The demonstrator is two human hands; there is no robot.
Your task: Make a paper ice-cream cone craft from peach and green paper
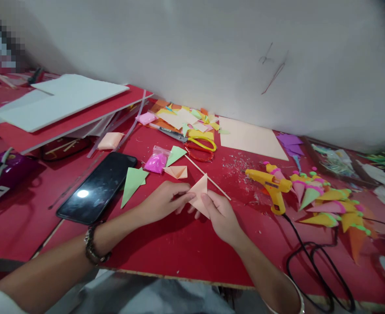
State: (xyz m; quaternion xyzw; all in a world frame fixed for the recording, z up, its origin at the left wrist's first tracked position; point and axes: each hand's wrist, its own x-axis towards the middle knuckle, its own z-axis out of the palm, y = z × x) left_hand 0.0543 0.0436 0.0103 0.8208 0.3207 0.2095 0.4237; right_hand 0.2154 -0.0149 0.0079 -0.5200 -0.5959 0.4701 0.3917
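Observation:
Between my two hands is a folded piece of peach paper (199,192), its point turned up and away from me. My left hand (166,201) pinches its left edge, with the thumb on top. On the right edge, my right hand (221,213) presses its thumb against the paper, and its other fingers lie hidden behind. Just beyond lie another folded peach paper piece (180,172) and a thin white stick (218,185). Green paper triangles (131,183) and a small bag of bright pink material (156,161) rest left of the hands.
A black phone (97,187) lies left. Scissors (202,146), paper scraps (182,117) and a peach sheet (251,137) are at the back. On the right are a yellow glue gun (272,185) with its black cord (310,253) and several paper cones (336,205). Boards (64,98) stack far left.

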